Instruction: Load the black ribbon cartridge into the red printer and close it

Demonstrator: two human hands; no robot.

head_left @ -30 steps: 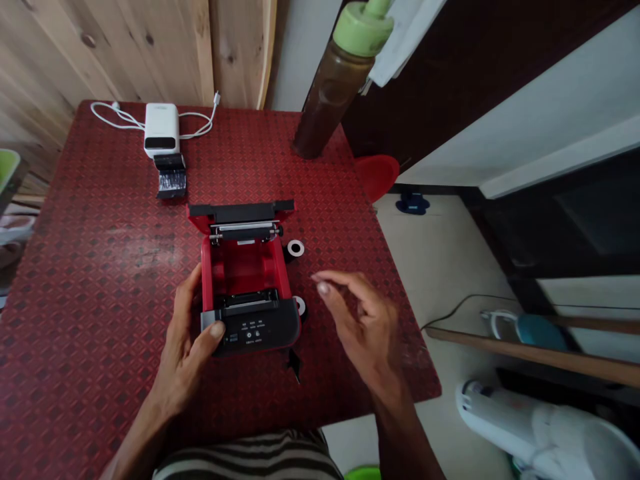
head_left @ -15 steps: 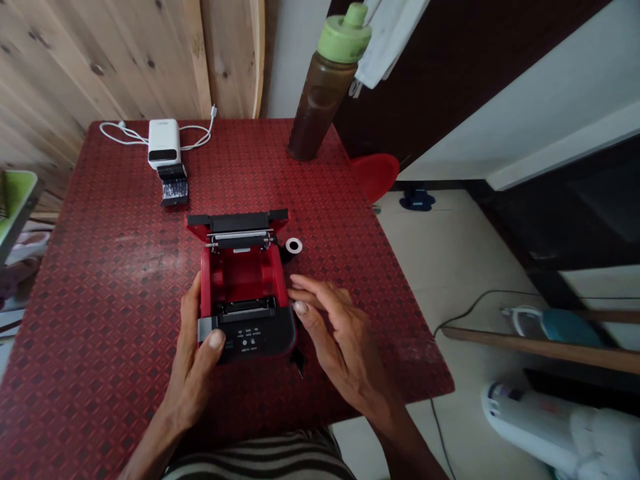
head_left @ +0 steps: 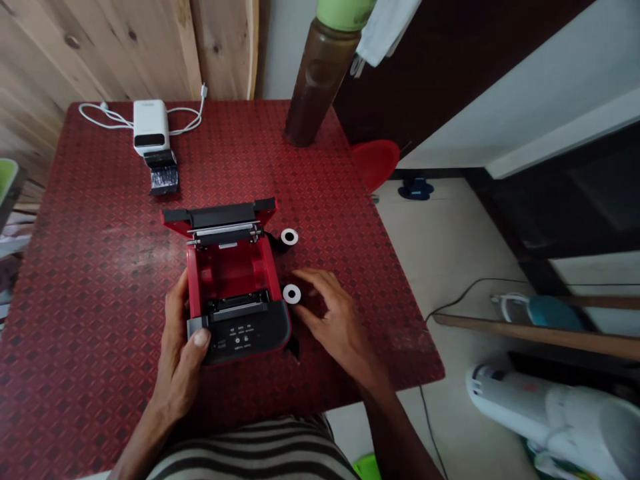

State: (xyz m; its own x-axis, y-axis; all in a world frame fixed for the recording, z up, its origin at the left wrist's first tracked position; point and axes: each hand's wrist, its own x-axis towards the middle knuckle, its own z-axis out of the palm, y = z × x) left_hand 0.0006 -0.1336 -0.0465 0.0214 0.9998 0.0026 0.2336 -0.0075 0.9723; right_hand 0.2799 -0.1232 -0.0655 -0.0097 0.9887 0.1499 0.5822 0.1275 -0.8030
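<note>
A red and black label printer (head_left: pixel 250 328) sits on the table with its lid (head_left: pixel 220 217) raised, showing a bare red compartment inside. My left hand (head_left: pixel 183 353) grips its front left corner, thumb on top and fingers along the side. Close to the printer's right side is a dark roll with a white ring-shaped core (head_left: pixel 292 285). Around that roll my right hand (head_left: pixel 333 320) is spread, index finger behind and thumb in front; whether they touch it is unclear. Another dark roll with a white core (head_left: pixel 289 230) stands farther back, beside the lid.
A white handheld device (head_left: pixel 151 123) with a white cable and a dark printed strip lies at the back left. A tall brown bottle (head_left: pixel 317 80) with a green cap stands at the back right. The red patterned table (head_left: pixel 110 280) ends at the right above the floor.
The view has shifted, so the table items sit higher and farther left. My right hand's fingers have parted, and the nearer roll, hidden before, now shows between them. My left hand keeps its grip.
</note>
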